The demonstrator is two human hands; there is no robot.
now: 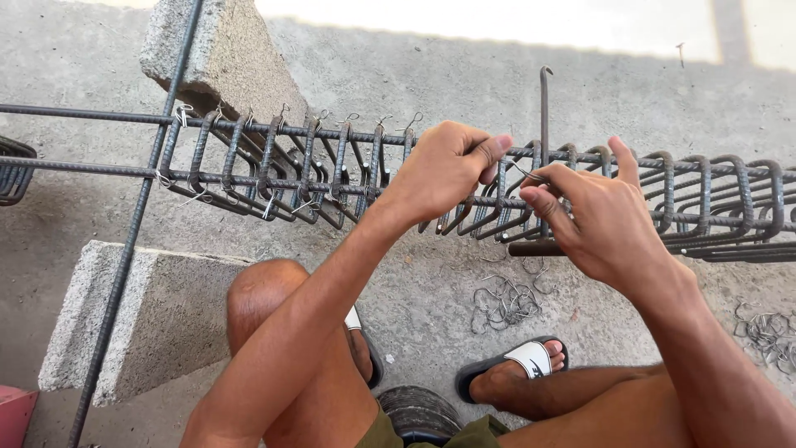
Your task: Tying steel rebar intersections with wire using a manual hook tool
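Note:
A cage of dark steel rebar [332, 162] runs left to right at knee height, with several bent stirrups tied on by thin wire. My left hand [444, 170] is closed over the top bar and a stirrup near the cage's middle. My right hand [601, 211] pinches a thin tie wire [521, 172] at the same spot. A hooked steel tying tool [545, 104] stands upright just behind my right fingers; I cannot tell whether the hand grips its lower end.
Two grey concrete blocks [157, 311] [224, 58] support the bars at the left. A long rebar [124, 257] slants down the left side. Loose wire pieces [506, 300] [767, 332] lie on the concrete floor. My sandalled foot [518, 369] rests below.

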